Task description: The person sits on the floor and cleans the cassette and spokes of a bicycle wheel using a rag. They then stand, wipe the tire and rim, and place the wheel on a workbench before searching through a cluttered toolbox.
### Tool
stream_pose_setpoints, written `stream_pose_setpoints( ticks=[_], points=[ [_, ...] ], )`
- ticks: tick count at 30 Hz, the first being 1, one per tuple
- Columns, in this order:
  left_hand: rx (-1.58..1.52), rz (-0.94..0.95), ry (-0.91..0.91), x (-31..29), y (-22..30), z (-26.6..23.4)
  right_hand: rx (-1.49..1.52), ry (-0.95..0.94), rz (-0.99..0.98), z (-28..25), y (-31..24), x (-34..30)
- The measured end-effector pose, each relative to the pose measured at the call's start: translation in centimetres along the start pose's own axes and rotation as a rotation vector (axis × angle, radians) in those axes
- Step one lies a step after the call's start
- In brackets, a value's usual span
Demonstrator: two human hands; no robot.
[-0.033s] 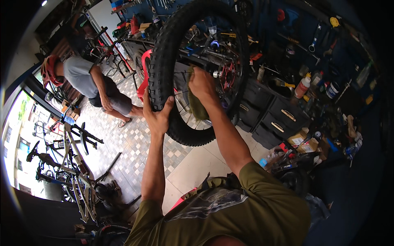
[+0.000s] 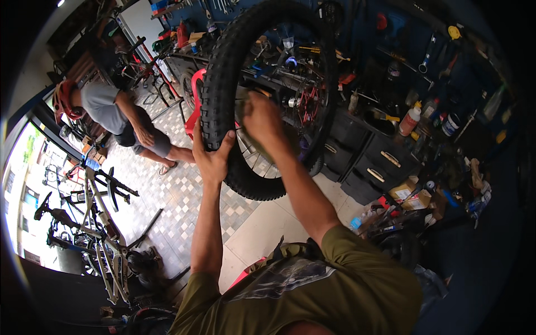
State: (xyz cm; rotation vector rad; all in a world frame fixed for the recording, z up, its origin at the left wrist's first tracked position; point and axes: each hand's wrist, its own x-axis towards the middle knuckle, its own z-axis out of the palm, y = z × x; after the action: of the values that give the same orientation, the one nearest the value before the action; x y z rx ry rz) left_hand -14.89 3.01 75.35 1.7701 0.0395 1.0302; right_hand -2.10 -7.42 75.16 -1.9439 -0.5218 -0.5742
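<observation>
A bicycle wheel with a thick, knobby black tyre (image 2: 219, 84) stands upright in front of me. My left hand (image 2: 212, 161) grips the tyre's lower left, with the thumb on its near side and the fingers against the tread. My right hand (image 2: 262, 120) is closed on a green cloth (image 2: 263, 148) inside the rim, over the spokes, and is smeared by motion. Part of the cloth hangs below the hand, and my wrist covers some of it. Right of that hand sit the wheel's hub (image 2: 292, 103) and a red disc-like part (image 2: 309, 105). A red frame part (image 2: 196, 92) shows behind the tyre.
Behind the wheel runs a workbench cluttered with tools, bottles (image 2: 410, 119) and dark drawers (image 2: 369, 167). Boxes (image 2: 410, 192) lie at the right. A person in a grey shirt (image 2: 103, 106) bends over at the left, beyond a pale bicycle frame (image 2: 106, 234).
My right hand has moved left across the spokes with the cloth, toward the tyre's inner edge. My left hand keeps its place on the tyre. The other person's arm has shifted slightly.
</observation>
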Motion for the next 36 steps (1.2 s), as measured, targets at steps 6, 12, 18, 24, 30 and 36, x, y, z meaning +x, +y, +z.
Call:
stream_pose_setpoints(
  ticks=[6, 12, 18, 24, 30, 36],
  points=[
    [0.016, -0.025, 0.010, -0.1, 0.0, 0.1, -0.046, -0.041, 0.118, 0.0, 2.4, 0.3],
    [0.062, -0.009, 0.012, 0.5, 0.7, 0.3, 0.258, 0.349, -0.152, -1.3, -2.3, 3.4],
    [0.030, 0.032, -0.001, 0.7, 1.2, 1.0, -0.018, 0.339, 0.177, 0.2, 4.2, 4.4],
    [0.001, -0.016, 0.000, 0.2, 0.3, -0.2, 0.133, 0.374, 0.078, -2.4, -2.6, 7.4],
    [-0.050, 0.018, -0.017, -0.1, 0.8, 1.2, 0.021, 0.276, 0.249, -1.6, 1.1, 9.2],
    [-0.029, 0.005, 0.054, -0.1, -1.0, 0.9, 0.203, 0.373, 0.100, -3.5, -0.5, 5.7]
  ],
)
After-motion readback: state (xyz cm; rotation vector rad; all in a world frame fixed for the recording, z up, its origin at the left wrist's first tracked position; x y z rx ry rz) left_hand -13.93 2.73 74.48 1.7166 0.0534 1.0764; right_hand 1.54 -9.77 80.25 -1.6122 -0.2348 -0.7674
